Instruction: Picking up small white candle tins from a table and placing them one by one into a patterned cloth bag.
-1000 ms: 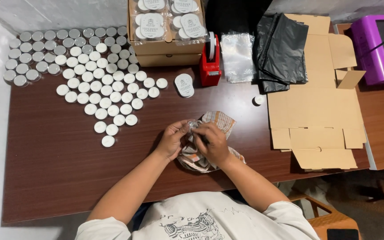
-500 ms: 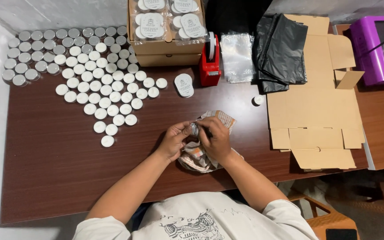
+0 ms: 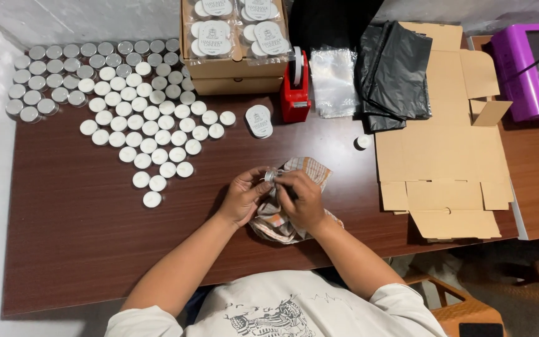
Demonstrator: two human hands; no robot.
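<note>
- Left hand (image 3: 242,196): forearm comes in from lower left, wrist bent slightly, palm turned toward the other hand. Thumb and forefinger pinch a small silver tealight cup (image 3: 271,176) at their tips; remaining fingers curl loosely below.
- Right hand (image 3: 301,198): forearm comes in from lower right, back of hand up. Fingertips close on the same cup from the opposite side, touching the left fingertips; whether they truly grip it or only steady it, cannot tell.
- Patterned cloth (image 3: 282,218) lies bunched directly under both hands, one corner sticking out just beyond the right fingertips.
- Beyond the left fingertips, well apart: rows of white-filled tealights (image 3: 148,134) on the dark wooden table (image 3: 76,237).
- Ahead of the fingers: red tape dispenser (image 3: 296,93) and a single flat oval packet (image 3: 259,120).
- Out past the right knuckles: flattened cardboard box blank (image 3: 444,162).
</note>
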